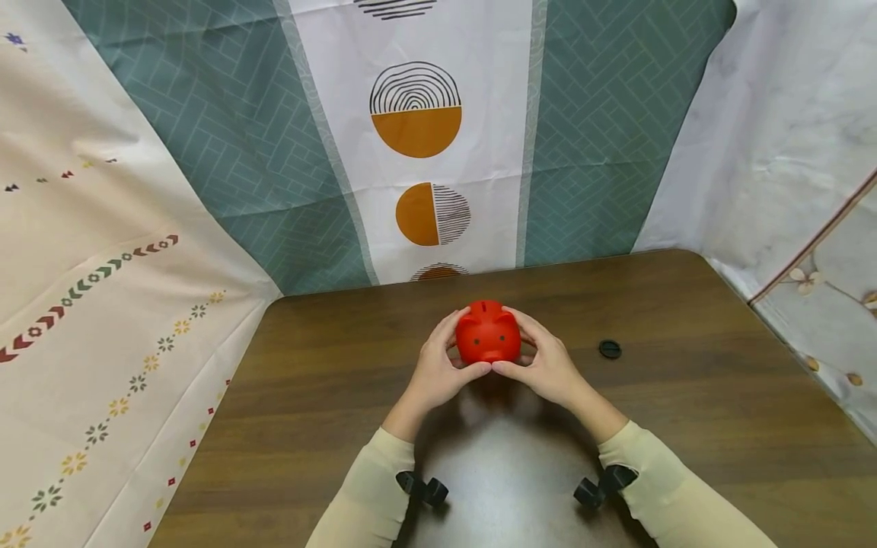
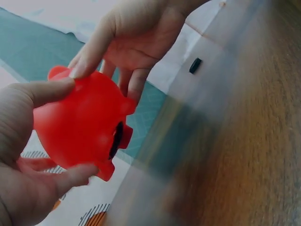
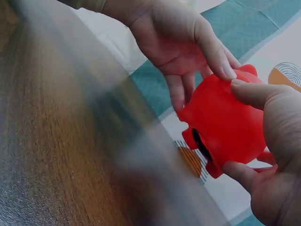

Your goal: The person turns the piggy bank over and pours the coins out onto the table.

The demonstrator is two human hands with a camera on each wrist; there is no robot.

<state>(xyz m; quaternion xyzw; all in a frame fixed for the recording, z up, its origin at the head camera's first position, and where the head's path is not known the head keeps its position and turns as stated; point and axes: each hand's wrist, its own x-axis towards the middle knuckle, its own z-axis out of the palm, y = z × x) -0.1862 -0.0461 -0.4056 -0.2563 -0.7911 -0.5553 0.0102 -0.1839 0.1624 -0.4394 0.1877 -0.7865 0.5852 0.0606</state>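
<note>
A red piggy bank (image 1: 488, 335) is held between both hands, its face with two dark eyes turned toward the head camera. A coin slot shows on its top. My left hand (image 1: 438, 366) grips its left side and my right hand (image 1: 546, 366) grips its right side, with the thumbs meeting below the snout. Both wrist views show the piggy bank (image 2: 82, 122) lifted above the table, its short feet and a dark round area (image 3: 202, 145) on its underside visible. Some fingertips are hidden behind its body.
A small round black disc (image 1: 610, 349) lies on the brown wooden table (image 1: 329, 380), to the right of the hands. Behind the table hangs a green and white patterned cloth (image 1: 489, 190). Patterned fabric also hangs at the left and right sides.
</note>
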